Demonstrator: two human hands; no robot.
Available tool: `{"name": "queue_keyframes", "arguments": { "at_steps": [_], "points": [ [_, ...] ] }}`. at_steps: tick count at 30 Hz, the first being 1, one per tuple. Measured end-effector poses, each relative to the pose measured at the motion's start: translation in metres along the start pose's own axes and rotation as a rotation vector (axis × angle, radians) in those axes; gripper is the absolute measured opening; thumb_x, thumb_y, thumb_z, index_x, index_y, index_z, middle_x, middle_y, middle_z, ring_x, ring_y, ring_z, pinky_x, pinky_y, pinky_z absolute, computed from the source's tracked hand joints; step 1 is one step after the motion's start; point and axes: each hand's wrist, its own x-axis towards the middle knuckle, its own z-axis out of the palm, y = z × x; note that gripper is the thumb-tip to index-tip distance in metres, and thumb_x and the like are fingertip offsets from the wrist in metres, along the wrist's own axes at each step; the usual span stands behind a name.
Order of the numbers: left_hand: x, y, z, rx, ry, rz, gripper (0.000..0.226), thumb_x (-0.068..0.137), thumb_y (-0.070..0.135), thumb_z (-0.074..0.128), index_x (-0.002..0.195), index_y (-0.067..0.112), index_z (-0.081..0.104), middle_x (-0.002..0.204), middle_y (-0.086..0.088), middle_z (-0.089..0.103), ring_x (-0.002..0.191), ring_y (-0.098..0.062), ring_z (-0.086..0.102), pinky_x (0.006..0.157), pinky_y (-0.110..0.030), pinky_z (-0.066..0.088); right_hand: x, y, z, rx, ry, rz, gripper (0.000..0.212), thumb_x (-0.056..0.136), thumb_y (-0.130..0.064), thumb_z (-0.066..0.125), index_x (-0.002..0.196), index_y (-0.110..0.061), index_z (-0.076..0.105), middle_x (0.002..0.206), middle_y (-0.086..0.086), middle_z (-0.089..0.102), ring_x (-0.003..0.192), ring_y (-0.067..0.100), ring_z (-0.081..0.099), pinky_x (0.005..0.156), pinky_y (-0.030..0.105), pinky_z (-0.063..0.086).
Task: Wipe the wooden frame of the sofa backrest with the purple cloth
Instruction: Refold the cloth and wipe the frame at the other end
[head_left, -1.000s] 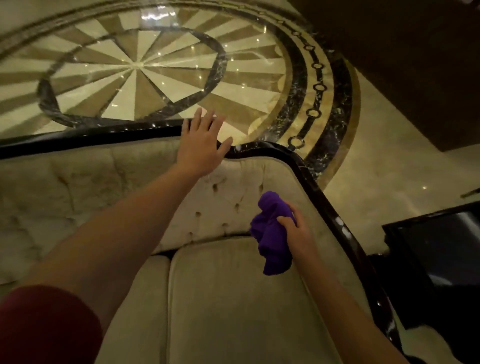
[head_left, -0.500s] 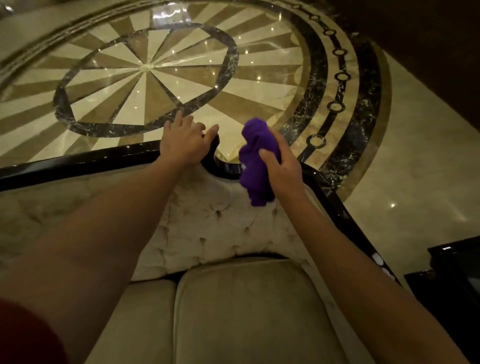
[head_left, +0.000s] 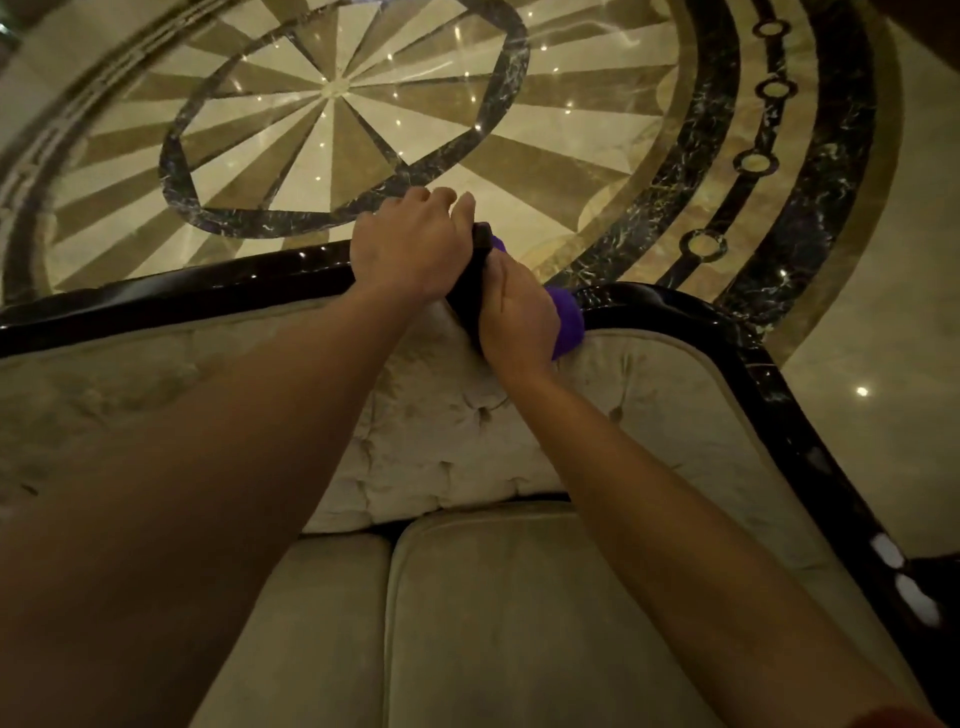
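**Both Hands Meet at the Crest of the Sofa Frame**

Fingers of the left hand (head_left: 408, 244) curl over the raised peak of the wooden frame (head_left: 171, 299), gripping its glossy, near-black top. Just beside it, touching, the right hand (head_left: 514, 312) closes around the purple cloth (head_left: 569, 322), pressing the soft bunched fabric against the frame's crest; only a rounded lump of cloth shows at the hand's right edge, plus a sliver above the knuckles. No brand, label or writing is readable anywhere.

From the head view, the frame runs as a curved, polished band around the backrest (head_left: 457, 441), whose pale velvety upholstery is button-tufted and creased. Below lie two smooth beige seat cushions (head_left: 509, 623). Beyond the sofa, the marble floor (head_left: 332, 93) shines, inlaid with a cream-and-tan starburst ringed by dark veined bands.
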Motion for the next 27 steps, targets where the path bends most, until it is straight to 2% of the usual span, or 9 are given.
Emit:
{"name": "queue_keyframes", "arguments": {
  "at_steps": [3,6,8,11,14,17,21,25,27],
  "points": [
    [0.000,-0.001,0.004,0.061,0.113,0.057,0.042,0.108,0.034,0.029,0.118,0.016,0.065,0.106,-0.016,0.072,0.094,-0.042,0.068,0.083,-0.056,0.053,0.001,0.015,-0.007,-0.302,-0.025,-0.122,0.041,0.112,-0.035,0.036,0.127,-0.019,0.070,0.111,0.007,0.074,0.097,0.028,0.065,0.088,0.043,0.049],
    [-0.002,-0.001,0.005,0.122,0.136,0.096,0.033,0.107,0.027,0.037,0.116,0.013,0.066,0.098,-0.018,0.073,0.087,-0.043,0.069,0.077,-0.054,0.055,0.002,0.024,-0.017,-0.577,-0.108,-0.176,0.041,0.111,-0.038,0.034,0.128,-0.021,0.067,0.116,0.010,0.072,0.109,0.032,0.062,0.111,0.050,0.036],
    [-0.003,-0.001,0.004,0.123,0.154,0.092,0.034,0.107,0.027,0.037,0.113,0.012,0.067,0.098,-0.018,0.073,0.086,-0.044,0.069,0.075,-0.051,0.051,0.003,0.029,-0.025,-0.743,-0.148,-0.197,0.039,0.111,-0.040,0.033,0.124,-0.022,0.066,0.120,0.013,0.070,0.117,0.035,0.060,0.118,0.056,0.028],
    [-0.003,-0.001,0.008,0.079,0.190,0.047,0.044,0.105,0.032,0.030,0.103,0.012,0.069,0.096,-0.017,0.072,0.085,-0.042,0.067,0.076,-0.048,0.046,0.007,0.033,-0.039,-0.882,-0.205,-0.185,0.041,0.109,-0.044,0.034,0.122,-0.021,0.065,0.124,0.016,0.067,0.121,0.039,0.056,0.118,0.062,0.025],
    [0.000,-0.002,0.009,0.027,0.158,-0.018,0.055,0.102,0.040,0.023,0.103,0.013,0.070,0.100,-0.015,0.072,0.086,-0.037,0.065,0.078,-0.046,0.042,0.016,0.031,-0.051,-0.969,-0.283,-0.147,0.042,0.107,-0.047,0.036,0.126,-0.022,0.063,0.128,0.016,0.064,0.122,0.041,0.055,0.113,0.067,0.027],
    [-0.001,-0.003,0.007,-0.025,0.121,-0.074,0.062,0.100,0.045,0.021,0.101,0.011,0.072,0.097,-0.015,0.072,0.075,-0.031,0.052,0.075,-0.043,0.038,0.028,0.029,-0.067,-0.990,-0.353,-0.070,0.040,0.106,-0.047,0.039,0.128,-0.020,0.060,0.130,0.017,0.060,0.122,0.041,0.053,0.107,0.067,0.032],
    [-0.001,-0.003,0.005,-0.040,0.107,-0.099,0.064,0.099,0.046,0.021,0.100,0.010,0.073,0.095,-0.016,0.072,0.073,-0.029,0.049,0.073,-0.042,0.040,0.034,0.038,-0.094,-0.951,-0.317,-0.025,0.042,0.105,-0.047,0.040,0.134,-0.022,0.057,0.130,0.017,0.058,0.120,0.040,0.054,0.103,0.062,0.040],
    [-0.004,-0.003,0.009,-0.037,0.148,-0.094,0.070,0.100,0.054,0.018,0.100,0.009,0.072,0.080,-0.015,0.064,0.068,-0.030,0.049,0.071,-0.043,0.042,0.029,0.055,-0.119,-0.860,-0.254,-0.007,0.047,0.106,-0.050,0.038,0.145,-0.025,0.050,0.137,0.017,0.057,0.124,0.040,0.053,0.104,0.059,0.041],
    [-0.005,-0.001,0.010,-0.043,0.181,-0.085,0.071,0.100,0.055,0.018,0.101,0.008,0.071,0.080,-0.015,0.063,0.072,-0.033,0.055,0.073,-0.044,0.044,0.021,0.066,-0.132,-0.850,-0.231,-0.030,0.050,0.107,-0.050,0.039,0.151,-0.026,0.043,0.143,0.017,0.054,0.130,0.040,0.050,0.107,0.060,0.040]
  ]
}}
